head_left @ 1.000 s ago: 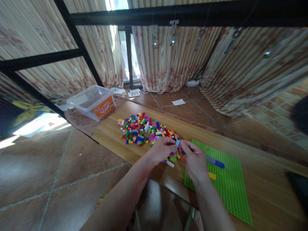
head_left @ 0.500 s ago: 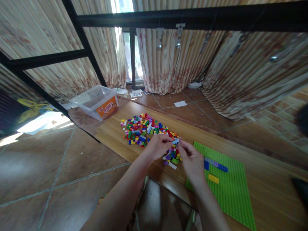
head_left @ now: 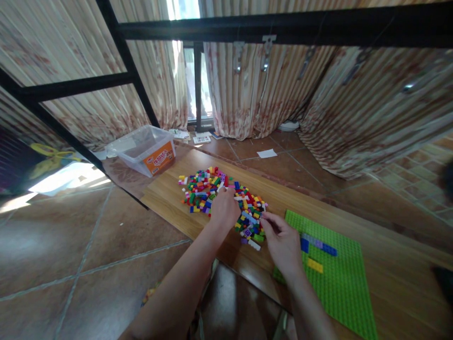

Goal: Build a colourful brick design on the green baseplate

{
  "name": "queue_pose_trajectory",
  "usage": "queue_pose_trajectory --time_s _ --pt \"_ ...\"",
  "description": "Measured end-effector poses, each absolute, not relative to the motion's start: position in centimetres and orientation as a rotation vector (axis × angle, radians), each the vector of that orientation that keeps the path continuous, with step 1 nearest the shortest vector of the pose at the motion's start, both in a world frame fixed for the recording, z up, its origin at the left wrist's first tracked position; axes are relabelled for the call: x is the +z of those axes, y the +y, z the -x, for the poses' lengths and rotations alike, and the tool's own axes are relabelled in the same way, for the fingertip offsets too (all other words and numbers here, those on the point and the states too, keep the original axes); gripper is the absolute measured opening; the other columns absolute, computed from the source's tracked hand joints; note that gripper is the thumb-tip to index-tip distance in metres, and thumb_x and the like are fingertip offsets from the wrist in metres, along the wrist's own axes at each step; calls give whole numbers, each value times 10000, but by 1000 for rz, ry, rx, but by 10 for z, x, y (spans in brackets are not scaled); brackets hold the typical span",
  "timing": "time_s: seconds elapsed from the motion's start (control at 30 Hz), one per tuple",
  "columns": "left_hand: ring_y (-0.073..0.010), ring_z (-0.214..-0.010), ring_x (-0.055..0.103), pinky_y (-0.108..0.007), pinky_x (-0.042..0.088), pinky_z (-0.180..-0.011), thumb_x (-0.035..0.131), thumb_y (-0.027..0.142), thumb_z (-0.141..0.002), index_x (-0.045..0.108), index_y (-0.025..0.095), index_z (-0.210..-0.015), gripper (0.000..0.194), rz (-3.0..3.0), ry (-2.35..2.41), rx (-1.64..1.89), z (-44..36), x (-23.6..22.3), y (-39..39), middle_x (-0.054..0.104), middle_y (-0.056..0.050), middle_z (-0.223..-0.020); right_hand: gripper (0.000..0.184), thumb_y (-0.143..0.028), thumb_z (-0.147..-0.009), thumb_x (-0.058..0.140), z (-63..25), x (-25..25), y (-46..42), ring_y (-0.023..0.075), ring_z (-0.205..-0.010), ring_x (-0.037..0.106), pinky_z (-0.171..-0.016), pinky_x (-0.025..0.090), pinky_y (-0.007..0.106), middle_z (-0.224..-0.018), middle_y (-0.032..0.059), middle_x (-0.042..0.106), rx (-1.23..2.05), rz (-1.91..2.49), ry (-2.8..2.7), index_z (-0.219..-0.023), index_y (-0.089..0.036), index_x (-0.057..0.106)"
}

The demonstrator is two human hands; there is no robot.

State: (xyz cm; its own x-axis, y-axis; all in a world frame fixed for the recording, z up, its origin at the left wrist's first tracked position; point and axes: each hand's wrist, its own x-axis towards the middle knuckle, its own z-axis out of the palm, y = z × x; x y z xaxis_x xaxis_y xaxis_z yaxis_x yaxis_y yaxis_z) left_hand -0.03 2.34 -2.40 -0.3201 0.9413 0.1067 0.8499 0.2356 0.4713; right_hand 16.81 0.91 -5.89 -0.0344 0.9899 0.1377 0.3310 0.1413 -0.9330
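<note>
My left hand [head_left: 225,208] is over the middle of a heap of toy building bricks [head_left: 203,182], its fingers curled down among them. Its fingertips are hidden, so what they hold, if anything, does not show. At the heap's right edge, my right hand [head_left: 283,238] has thumb and forefinger pinched together; anything between them is too small to make out. Just left of those fingertips lies a light blue brick [head_left: 249,217]. To the right of my right hand is a green baseplate [head_left: 345,283] bearing a row of grey, purple and blue bricks [head_left: 319,244] and a yellow brick [head_left: 314,265].
The bricks and baseplate rest on a long wooden table [head_left: 170,189]. Beyond its left end stands a clear plastic box [head_left: 141,151] with an orange label. A black metal frame [head_left: 283,33] crosses above, before striped curtains [head_left: 244,94]. Papers [head_left: 267,153] lie on the tiled floor.
My left hand has moved left and away from my right hand, into the middle of the heap. The light blue brick between both hands has left the left fingers. My right hand has barely moved.
</note>
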Motion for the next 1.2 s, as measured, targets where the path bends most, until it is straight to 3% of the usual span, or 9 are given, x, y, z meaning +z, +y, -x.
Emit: queue_pose_trajectory --time_s 0.23,0.43,0.57,0.83,1.03,1.2 --pt "-219 -870 648 -314 478 -798 477 130 -878 668 146 -922 196 -1736 2280 585 5 -23 27 664 -123 -1020 271 -421 -824 640 -171 -55 8 225 -885 678 -828 502 368 -983 71 753 935 1318 -1501 -963 -220 758" --pt "-164 -677 584 -258 408 -647 530 185 -870 667 160 -793 158 -1767 1962 640 12 -6 18 664 -40 -735 293 -412 -843 621 -167 -50 7 219 -897 680 -827 509 362 -999 74 749 931 1293 -1449 -1013 -206 741" --pt "-135 -604 531 -237 351 -579 533 137 -839 675 153 -781 154 -1828 1814 649 9 -5 14 641 -13 -667 306 -408 -842 626 -163 -47 6 206 -875 675 -796 513 341 -1003 74 744 925 1264 -1455 -1047 -208 730" --pt "-171 -711 616 -257 433 -663 537 153 -829 717 181 -857 185 -1827 1930 563 18 -8 17 695 -34 -766 292 -414 -857 598 -167 -56 7 201 -839 672 -767 514 337 -960 73 740 895 1303 -1517 -1002 -198 731" --pt "-215 -984 648 -310 483 -899 519 148 -849 688 198 -1106 311 -1778 2241 612 18 -18 30 676 -94 -1097 294 -405 -874 578 -167 -55 6 201 -869 671 -795 514 345 -986 75 737 870 1304 -1548 -1013 -194 729" --pt "-212 -961 654 -312 508 -876 511 208 -882 697 198 -1031 239 -1839 2248 560 6 -26 45 649 -99 -1115 293 -409 -868 579 -172 -55 6 200 -851 670 -774 515 344 -960 64 740 890 1309 -1552 -1004 -199 730"
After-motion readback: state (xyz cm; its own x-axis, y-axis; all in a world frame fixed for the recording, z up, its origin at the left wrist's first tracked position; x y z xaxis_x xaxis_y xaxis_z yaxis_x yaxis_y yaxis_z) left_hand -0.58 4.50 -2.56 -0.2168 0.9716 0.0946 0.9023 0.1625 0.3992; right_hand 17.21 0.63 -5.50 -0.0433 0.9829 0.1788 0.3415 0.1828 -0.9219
